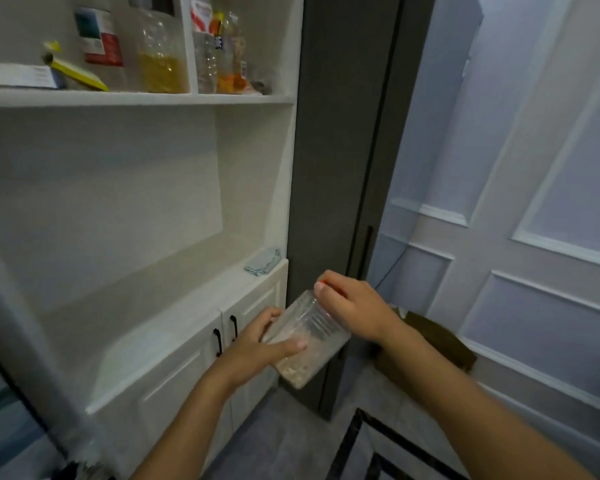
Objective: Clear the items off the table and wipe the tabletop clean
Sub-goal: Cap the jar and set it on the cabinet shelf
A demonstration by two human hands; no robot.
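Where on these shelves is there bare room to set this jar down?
The wide ledge above the cabinet doors is bare up to the blue cloth at its right corner; any spot left of that cloth should take the jar. The upper shelf is crowded: boxes at left, bottles across to the right.

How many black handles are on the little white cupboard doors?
2. One black bar handle is on the left white cupboard door, the other on the right door, both just left of the left hand gripping a clear plastic jar. More may be hidden.
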